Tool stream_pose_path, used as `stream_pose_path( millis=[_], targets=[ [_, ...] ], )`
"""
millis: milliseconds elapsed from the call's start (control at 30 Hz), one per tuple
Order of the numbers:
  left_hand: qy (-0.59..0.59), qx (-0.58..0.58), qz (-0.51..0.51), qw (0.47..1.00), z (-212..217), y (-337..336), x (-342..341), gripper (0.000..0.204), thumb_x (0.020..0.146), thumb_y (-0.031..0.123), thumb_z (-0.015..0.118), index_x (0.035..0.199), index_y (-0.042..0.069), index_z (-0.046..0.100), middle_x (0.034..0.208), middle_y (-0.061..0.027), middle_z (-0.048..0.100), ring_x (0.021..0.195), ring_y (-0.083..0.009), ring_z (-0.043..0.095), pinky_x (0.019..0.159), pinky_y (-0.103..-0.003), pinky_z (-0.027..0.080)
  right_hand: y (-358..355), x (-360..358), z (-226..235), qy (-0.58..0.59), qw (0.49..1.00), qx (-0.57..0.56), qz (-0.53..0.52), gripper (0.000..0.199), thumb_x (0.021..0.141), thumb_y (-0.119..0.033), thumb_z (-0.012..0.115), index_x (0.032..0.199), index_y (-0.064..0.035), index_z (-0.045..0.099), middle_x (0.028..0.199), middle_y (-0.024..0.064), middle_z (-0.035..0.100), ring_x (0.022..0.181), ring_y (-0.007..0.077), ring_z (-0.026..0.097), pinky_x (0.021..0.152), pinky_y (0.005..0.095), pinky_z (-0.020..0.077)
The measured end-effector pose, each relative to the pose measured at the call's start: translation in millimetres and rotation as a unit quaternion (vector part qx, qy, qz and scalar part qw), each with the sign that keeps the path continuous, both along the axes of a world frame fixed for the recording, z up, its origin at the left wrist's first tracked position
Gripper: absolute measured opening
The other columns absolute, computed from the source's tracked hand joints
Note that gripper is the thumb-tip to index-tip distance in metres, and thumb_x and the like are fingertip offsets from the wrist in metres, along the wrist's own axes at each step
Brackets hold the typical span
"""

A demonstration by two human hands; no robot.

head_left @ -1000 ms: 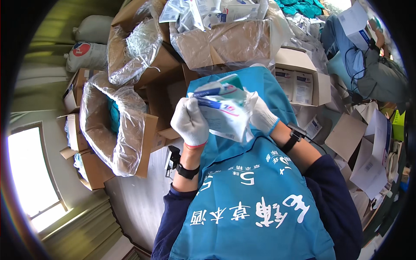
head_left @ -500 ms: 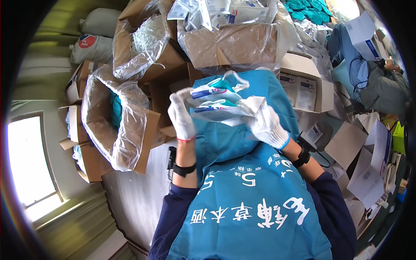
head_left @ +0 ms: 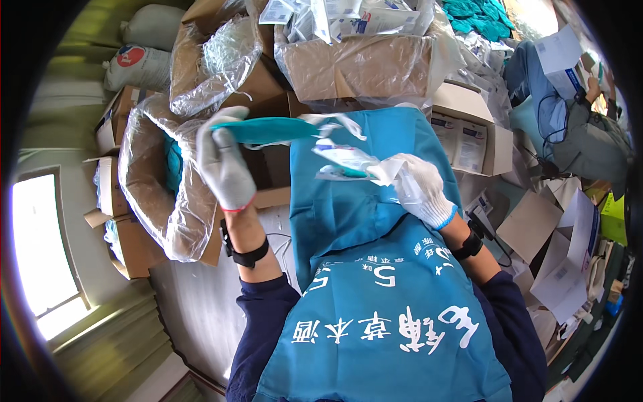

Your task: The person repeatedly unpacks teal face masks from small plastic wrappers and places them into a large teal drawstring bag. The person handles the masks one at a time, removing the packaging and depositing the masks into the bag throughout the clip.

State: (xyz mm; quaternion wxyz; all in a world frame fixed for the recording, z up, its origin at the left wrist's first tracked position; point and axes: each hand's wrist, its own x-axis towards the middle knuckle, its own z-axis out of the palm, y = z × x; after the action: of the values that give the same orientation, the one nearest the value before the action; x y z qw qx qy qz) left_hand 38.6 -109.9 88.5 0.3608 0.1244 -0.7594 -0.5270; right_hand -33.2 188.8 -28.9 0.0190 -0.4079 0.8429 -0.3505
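Observation:
My left hand [head_left: 224, 161], in a white knit glove, is raised at the left over the boxes. It grips one end of a folded teal face mask [head_left: 274, 130], whose white straps [head_left: 338, 124] trail to the right. At the right of my lap, my gloved right hand [head_left: 422, 187] is closed on an opened white packet [head_left: 351, 158] with printing on it; a bit of teal shows at its lower side. Both lie over the blue apron [head_left: 382, 268]. Part of the packet is hidden by my right fingers.
At the left stands a plastic-lined carton [head_left: 144, 181] with teal items inside. A carton [head_left: 362, 70] heaped with white packets is ahead. To the right sits an open box [head_left: 492, 130] of packets, with loose cardboard [head_left: 569, 254] beyond. Another person's hand [head_left: 593, 88] shows far right.
My left hand has moved left and up, carrying the teal mask away from the packets. My right hand stays over my lap, still holding the white packet.

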Motion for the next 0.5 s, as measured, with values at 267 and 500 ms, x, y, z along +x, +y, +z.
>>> stream_pose_path(
  millis=[267,500],
  targets=[
    [-0.15,-0.154,-0.167,0.962,0,22,21,0.005,0.08,0.0,0.071,0.085,0.0,0.072,0.085,-0.0083,0.069,0.076,-0.0158,0.065,0.07,-0.028,0.051,-7,-8,6,0.03,0.999,-0.032,0.001,0.019,0.081,-0.009,0.065,0.099,-0.0064,0.068,0.093,0.0102,0.069,0.084,0.0289,0.067,0.072,0.0366,0.0547],
    [-0.202,-0.191,-0.229,0.933,-32,50,17,0.025,0.074,0.006,0.079,0.098,0.004,0.075,0.096,-0.0136,0.072,0.09,-0.0275,0.072,0.081,-0.033,0.058,-12,-8,9,0.006,1.0,0.028,-0.006,0.023,0.078,-0.01,0.068,0.101,-0.0116,0.069,0.094,0.005,0.069,0.09,0.0252,0.068,0.074,0.0363,0.0547]
  ],
)
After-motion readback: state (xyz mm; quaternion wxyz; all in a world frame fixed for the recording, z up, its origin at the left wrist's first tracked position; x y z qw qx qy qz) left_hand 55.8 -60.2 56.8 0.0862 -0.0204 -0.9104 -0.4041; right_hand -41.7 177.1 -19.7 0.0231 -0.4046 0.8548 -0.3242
